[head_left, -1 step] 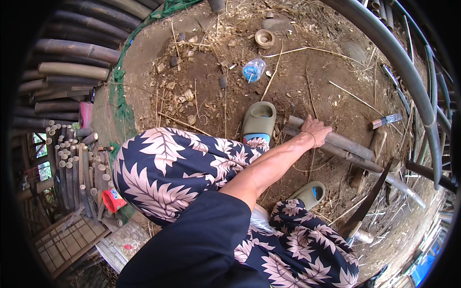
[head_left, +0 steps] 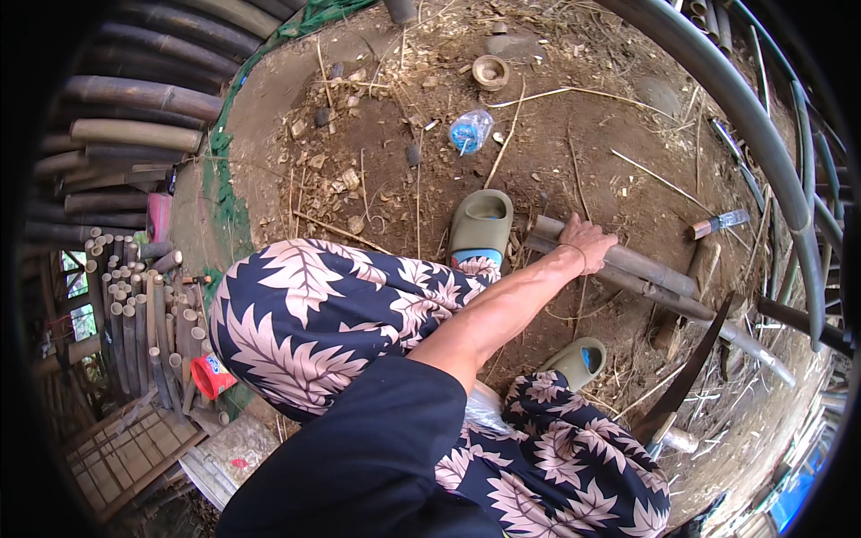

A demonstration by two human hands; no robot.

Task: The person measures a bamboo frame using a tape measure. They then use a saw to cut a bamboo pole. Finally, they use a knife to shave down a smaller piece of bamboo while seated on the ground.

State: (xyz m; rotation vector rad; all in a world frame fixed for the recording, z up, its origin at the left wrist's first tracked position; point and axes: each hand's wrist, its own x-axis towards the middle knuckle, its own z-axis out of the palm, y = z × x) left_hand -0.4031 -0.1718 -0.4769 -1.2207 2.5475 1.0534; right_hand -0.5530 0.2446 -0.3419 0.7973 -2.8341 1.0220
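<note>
Trousers [head_left: 305, 323]: dark navy, printed with large pale pinkish-beige leaves; sleeve [head_left: 359, 466]: plain dark navy, near black. Far slipper [head_left: 482, 224]: muted olive-green, blue lining showing at the near end; near slipper [head_left: 574, 360]: same olive-green, blue inside. Bamboo pole [head_left: 646, 269] under the hand [head_left: 587, 240]: grey-brown, dull. Ground [head_left: 556, 134]: reddish-brown earth strewn with straw-yellow slivers. Crushed bottle [head_left: 470, 131], far: clear with a blue label; second bottle [head_left: 717, 222], right: clear, brown cap end. Blade [head_left: 691, 372], near right: dark, almost black. Cup [head_left: 212, 374], left: red-orange. Stacked bamboo [head_left: 126, 134], far left: grey-brown; netting [head_left: 224, 206]: green. Curved pipes [head_left: 762, 134], right: grey-green.
</note>
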